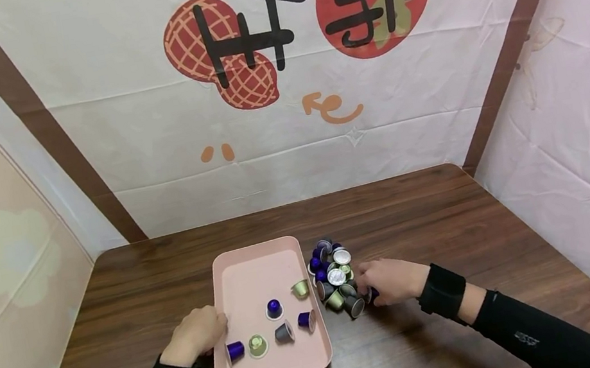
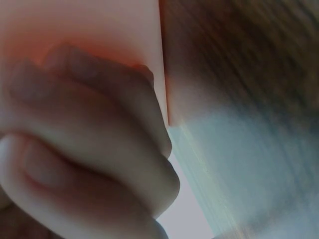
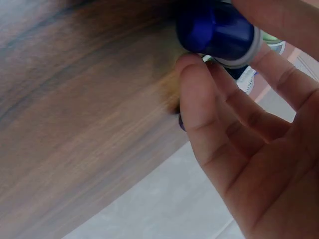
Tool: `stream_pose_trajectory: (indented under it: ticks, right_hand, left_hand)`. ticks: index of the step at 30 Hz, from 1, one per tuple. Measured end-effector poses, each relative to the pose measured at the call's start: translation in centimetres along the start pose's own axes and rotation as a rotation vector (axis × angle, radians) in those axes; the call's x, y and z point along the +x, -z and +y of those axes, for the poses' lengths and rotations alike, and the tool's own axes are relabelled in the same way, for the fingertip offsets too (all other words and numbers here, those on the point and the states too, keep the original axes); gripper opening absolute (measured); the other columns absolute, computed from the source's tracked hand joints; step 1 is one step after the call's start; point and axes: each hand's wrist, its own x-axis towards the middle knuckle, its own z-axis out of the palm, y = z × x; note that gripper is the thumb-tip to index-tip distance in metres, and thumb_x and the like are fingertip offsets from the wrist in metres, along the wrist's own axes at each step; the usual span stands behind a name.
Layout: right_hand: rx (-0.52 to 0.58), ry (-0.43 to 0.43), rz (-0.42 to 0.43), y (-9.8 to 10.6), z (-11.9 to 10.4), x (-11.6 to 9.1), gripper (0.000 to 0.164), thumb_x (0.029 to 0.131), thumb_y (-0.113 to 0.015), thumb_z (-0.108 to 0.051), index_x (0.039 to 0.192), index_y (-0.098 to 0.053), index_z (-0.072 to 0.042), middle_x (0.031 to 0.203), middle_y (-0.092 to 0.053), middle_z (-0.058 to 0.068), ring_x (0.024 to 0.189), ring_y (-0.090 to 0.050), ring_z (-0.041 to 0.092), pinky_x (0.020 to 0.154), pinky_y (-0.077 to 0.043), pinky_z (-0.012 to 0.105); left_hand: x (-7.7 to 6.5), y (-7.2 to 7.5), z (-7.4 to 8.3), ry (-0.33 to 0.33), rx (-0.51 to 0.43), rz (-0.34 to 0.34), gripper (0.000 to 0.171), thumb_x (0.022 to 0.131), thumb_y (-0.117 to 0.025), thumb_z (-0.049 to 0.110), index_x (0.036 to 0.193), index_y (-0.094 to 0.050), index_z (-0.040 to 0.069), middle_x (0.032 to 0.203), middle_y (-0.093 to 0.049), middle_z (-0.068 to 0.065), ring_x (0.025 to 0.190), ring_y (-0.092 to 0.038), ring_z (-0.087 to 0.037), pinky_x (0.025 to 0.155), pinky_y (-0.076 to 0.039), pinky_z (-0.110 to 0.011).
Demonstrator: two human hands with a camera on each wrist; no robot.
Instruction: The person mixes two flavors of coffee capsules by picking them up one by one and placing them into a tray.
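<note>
My left hand grips the left rim of a pink tray; its curled fingers lie against the pink surface in the left wrist view. Inside the tray several coffee capsules lie apart, among them an upright blue capsule, a green capsule and a grey capsule. To the right of the tray, my right hand pinches a dark blue coffee capsule between thumb and fingers, beside a pile of capsules. Part of that capsule is hidden by the hand in the head view.
The pile holds blue, green and grey capsules, some with silver lids facing up, close to the tray's right wall. Everything stands on a brown wooden table. A printed white cloth hangs behind the table's far edge.
</note>
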Motion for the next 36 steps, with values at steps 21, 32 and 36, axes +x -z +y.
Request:
stream_pose_trajectory:
  ticks: [21,32,36]
  right_hand:
    - [0.006,0.027,-0.008,0.8,0.6,-0.2,0.016,0.078,-0.074,-0.008,0.092,-0.068,-0.012,0.084,-0.061,-0.005,0.079,-0.056,0.007,0.067,-0.047,0.025]
    - [0.066,0.065,0.065,2.3,-0.2,0.8,0.01,0.081,-0.072,-0.01,0.09,-0.07,-0.012,0.087,-0.063,-0.005,0.082,-0.058,0.007,0.069,-0.047,0.023]
    - [0.062,0.084,0.081,2.8,-0.7,1.4,0.009,0.083,-0.071,-0.011,0.091,-0.07,-0.011,0.085,-0.059,-0.006,0.077,-0.054,0.005,0.067,-0.045,0.021]
  left_hand:
    - [0.0,-0.3,-0.3,-0.007,0.002,0.011,0.034,0.093,-0.042,0.02,0.063,-0.05,0.008,0.049,-0.05,-0.005,0.048,-0.049,-0.021,0.047,-0.037,-0.034]
    - [0.2,-0.4,-0.4,0.0,-0.003,0.007,0.034,0.093,-0.043,0.021,0.063,-0.051,0.007,0.048,-0.05,-0.005,0.046,-0.049,-0.02,0.046,-0.036,-0.033]
    - [0.1,-0.4,-0.2,-0.009,-0.004,0.015,0.034,0.093,-0.042,0.02,0.063,-0.05,0.007,0.048,-0.05,-0.005,0.046,-0.049,-0.02,0.046,-0.036,-0.033]
